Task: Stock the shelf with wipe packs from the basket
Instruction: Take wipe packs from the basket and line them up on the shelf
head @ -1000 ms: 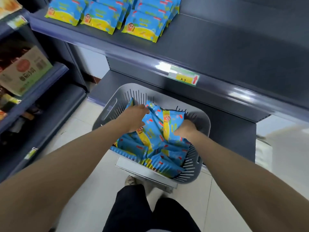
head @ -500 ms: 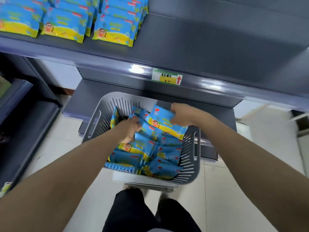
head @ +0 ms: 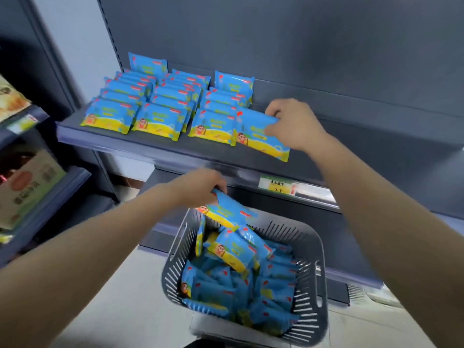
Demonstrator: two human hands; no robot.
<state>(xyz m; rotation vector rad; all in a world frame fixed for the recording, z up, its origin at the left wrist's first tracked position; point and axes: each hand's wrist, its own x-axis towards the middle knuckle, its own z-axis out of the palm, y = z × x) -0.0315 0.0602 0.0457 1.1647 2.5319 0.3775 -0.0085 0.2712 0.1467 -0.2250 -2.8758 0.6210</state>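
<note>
A dark grey metal store shelf (head: pixel 351 136) fills the upper view, its flat board running out to the right of the right hand's fingers. Below the left hand's fingers sits a grey slotted plastic basket (head: pixel 311 249), heaped with blue and yellow wipe packs (head: pixel 226 292). To the left of the right hand's fingers, rows of the same blue and yellow packs (head: pixel 160 106) lie overlapping on the shelf board. The right hand (head: pixel 292 124) is over the shelf, fingers curled and pinching the right end of a blue and yellow wipe pack (head: pixel 256 134), which lies just beside the front pack of the nearest row. The left hand (head: pixel 198 187) is above the basket, fingers closed around the top edge of another blue and yellow pack (head: pixel 226 212), which hangs tilted below them. A small green and yellow price tag (head: pixel 278 185) sits on the shelf edge, right of the left fingers.
</note>
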